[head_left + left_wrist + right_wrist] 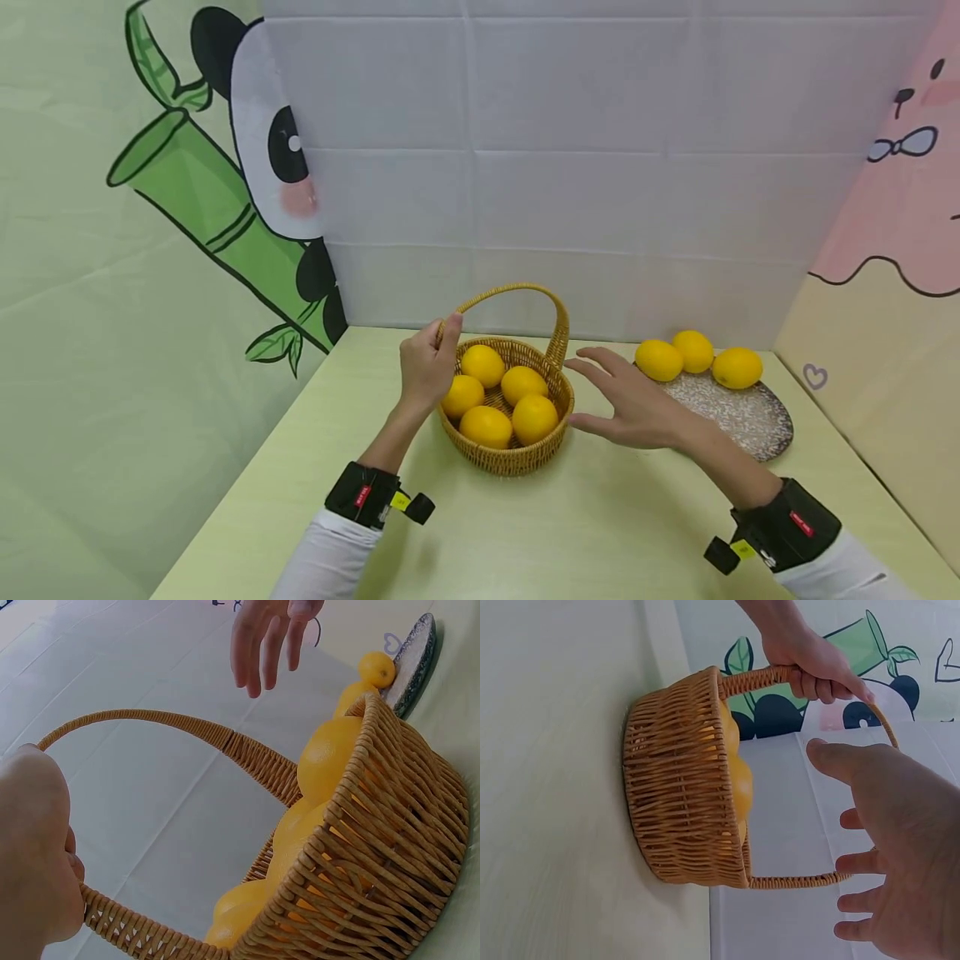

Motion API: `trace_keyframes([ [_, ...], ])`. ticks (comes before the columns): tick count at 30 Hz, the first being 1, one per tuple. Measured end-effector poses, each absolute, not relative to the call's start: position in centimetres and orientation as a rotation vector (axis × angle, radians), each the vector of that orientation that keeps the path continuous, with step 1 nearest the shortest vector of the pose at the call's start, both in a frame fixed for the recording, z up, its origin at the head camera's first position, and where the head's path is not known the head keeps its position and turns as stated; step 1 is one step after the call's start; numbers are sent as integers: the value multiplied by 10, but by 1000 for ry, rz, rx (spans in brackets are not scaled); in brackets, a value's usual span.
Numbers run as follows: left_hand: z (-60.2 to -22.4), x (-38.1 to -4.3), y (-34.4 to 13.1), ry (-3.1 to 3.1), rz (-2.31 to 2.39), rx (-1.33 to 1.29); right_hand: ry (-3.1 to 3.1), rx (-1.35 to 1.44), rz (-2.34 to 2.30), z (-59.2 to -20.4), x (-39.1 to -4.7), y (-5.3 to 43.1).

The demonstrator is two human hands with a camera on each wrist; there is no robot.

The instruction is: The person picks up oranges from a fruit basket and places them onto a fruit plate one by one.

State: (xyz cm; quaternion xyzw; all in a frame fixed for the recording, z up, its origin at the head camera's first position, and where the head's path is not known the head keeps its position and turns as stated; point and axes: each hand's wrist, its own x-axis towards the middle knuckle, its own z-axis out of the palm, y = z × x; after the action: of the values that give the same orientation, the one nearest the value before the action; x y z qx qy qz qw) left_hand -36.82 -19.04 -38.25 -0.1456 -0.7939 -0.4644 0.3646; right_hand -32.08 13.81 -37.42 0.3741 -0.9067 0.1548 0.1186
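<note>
A woven wicker basket [506, 462] stands on the table, with several yellow lemons [487, 427] inside. My left hand [429, 364] grips the left side of its arched handle [528, 287], fingers curled round it, as the right wrist view also shows. To the right of the basket is my right hand [637, 404], its fingers spread and nothing held. In the right wrist view, the thumb [832, 759] and fingertips stand apart from the basket wall [682, 780].
At the back right a speckled round plate [738, 417] lies on the pale table [570, 533], with three lemons [737, 368] at its far edge. A white wall sheet [570, 200] rises behind, and a panda-print sheet [187, 333] hangs on the left.
</note>
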Motion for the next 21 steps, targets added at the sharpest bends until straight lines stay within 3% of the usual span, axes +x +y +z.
trace_keyframes([
  [21, -382, -367, -190, -2031, -1199, -386, -2663, 1284, 406, -378, -331, 78],
])
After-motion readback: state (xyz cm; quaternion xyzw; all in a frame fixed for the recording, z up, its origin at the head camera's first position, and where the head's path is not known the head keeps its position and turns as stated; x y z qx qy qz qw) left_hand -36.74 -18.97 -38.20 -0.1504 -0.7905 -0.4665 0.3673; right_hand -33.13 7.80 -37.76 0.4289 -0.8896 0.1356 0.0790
